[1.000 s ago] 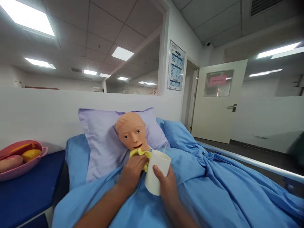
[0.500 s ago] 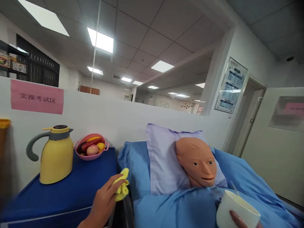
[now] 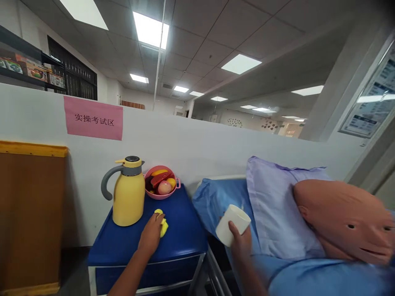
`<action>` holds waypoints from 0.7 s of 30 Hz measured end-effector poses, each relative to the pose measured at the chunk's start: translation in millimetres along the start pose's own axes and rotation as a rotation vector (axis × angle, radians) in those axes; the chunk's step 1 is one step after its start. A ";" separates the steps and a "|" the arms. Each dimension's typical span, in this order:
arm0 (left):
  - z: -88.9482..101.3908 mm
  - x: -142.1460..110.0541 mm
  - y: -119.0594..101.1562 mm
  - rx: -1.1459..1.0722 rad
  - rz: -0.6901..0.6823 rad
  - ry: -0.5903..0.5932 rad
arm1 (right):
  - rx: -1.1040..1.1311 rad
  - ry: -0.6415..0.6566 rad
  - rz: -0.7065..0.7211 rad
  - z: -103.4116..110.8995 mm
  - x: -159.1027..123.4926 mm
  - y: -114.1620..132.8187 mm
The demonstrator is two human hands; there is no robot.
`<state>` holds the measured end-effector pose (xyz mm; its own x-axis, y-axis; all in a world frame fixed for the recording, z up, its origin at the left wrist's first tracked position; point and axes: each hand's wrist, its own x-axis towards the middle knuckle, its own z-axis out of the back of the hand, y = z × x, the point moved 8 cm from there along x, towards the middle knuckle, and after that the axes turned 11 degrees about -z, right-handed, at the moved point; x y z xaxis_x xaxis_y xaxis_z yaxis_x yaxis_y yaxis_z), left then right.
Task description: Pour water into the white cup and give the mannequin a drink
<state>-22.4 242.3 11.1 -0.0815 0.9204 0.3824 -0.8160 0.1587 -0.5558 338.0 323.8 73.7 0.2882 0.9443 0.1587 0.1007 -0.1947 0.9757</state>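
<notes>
yellow cloth [image 3: 163, 228] is at the tabletop [image 3: 185, 230] but unreleased, my left fingers [image 3: 156, 221] clamped on it, my right fingers [image 3: 233, 228] gripping the white cup [image 3: 225, 231] in the air.

Yellow cloth [image 3: 164, 228]: partly covered by the left hand [image 3: 151, 232]; white cup [image 3: 230, 228]: base partly hidden, interior contents indiscernible; right hand [image 3: 241, 241]: some fingers behind the cup, wrist blurred; both forearms: cut off below; pink fruit basket [image 3: 160, 196]: left side behind the yellow vacuum jug [image 3: 128, 201]; mannequin head [image 3: 342, 218]: cropped at right; framed notice [image 3: 367, 111]: cropped at right, print illegible; shelved boxes [image 3: 35, 72]: lettering too small.
</notes>
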 end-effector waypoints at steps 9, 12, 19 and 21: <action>5.1 15.9 -1.6 0.102 0.026 0.066 | -0.088 -0.010 -0.059 -141.3 -5.7 -56.3; 4.8 21.1 -1.6 0.126 0.032 0.083 | -0.103 -0.005 -0.014 -153.9 -2.0 -59.4; 3.0 32.0 1.4 0.106 0.032 0.105 | -0.151 0.100 0.036 -168.6 5.5 -65.1; 3.7 33.7 1.9 0.096 0.040 0.100 | -0.154 0.128 0.042 -172.4 7.1 -67.3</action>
<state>-28.9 272.3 25.7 -0.0615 0.9572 0.2829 -0.8645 0.0906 -0.4944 169.2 389.3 35.2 0.1648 0.9641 0.2082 -0.0581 -0.2012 0.9778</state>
